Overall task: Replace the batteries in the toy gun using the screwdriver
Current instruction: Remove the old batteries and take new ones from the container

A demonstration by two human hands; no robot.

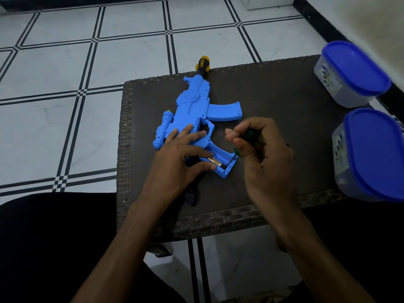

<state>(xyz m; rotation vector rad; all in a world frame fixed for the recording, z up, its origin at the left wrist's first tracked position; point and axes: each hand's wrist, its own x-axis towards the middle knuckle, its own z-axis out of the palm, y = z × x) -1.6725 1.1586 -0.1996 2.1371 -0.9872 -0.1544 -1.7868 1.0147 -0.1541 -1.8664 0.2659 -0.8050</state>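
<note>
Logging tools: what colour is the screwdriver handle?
Green screwdriver handle, gripped in the right hand; head view.

"SMART", seemingly, on upper container (341, 84) label, lower label unreadable

White tiled floor (65, 62), black grid lines; dark woven table (273, 101).

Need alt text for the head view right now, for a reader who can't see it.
Right hand grips a green screwdriver, its tip in the open battery slot of a blue toy gun; left hand steadies the gun beside a battery. Two blue-lidded tubs stand on the dark table.
</note>
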